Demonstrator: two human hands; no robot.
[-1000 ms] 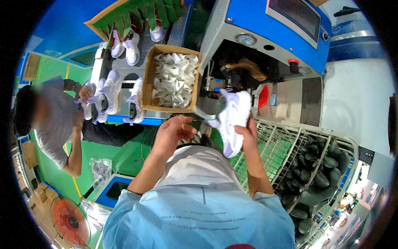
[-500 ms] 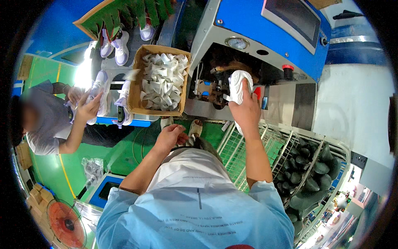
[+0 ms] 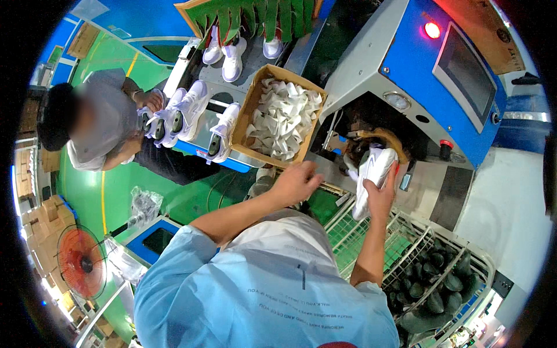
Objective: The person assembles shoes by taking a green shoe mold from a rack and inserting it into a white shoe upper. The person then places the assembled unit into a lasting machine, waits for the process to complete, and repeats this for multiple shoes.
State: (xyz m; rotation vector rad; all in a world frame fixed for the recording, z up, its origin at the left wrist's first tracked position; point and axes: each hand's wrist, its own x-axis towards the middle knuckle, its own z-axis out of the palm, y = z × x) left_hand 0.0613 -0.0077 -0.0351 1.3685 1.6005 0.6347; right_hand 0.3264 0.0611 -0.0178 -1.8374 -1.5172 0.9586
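Observation:
My right hand [image 3: 381,192] grips a white sneaker [image 3: 376,165] by its side. The shoe is tilted, its upper end at the dark opening of a blue and grey machine [image 3: 400,72]. My left hand [image 3: 297,184] is raised beside the lower rim of a cardboard box [image 3: 241,124]. Its fingers are curled, and whatever may be inside them is hidden. Loose curved white pieces [image 3: 284,119] fill the box. Left of the box stands another sneaker [image 3: 222,133], white and lavender.
Further sneakers [image 3: 191,107] stand by a co-worker [image 3: 107,124] at the left. Green strips [image 3: 249,23] hang over the conveyor. A wire rack [image 3: 400,232] with black shoe-shaped forms [image 3: 435,278] is at lower right; an orange fan [image 3: 84,264] at lower left. The machine has a lit red lamp [image 3: 431,30].
The view has turned, shifting the scene rightward. The sneaker in my right hand has rolled from sole-up to showing its upper. My left hand has moved up toward the box. The lamp shows lit.

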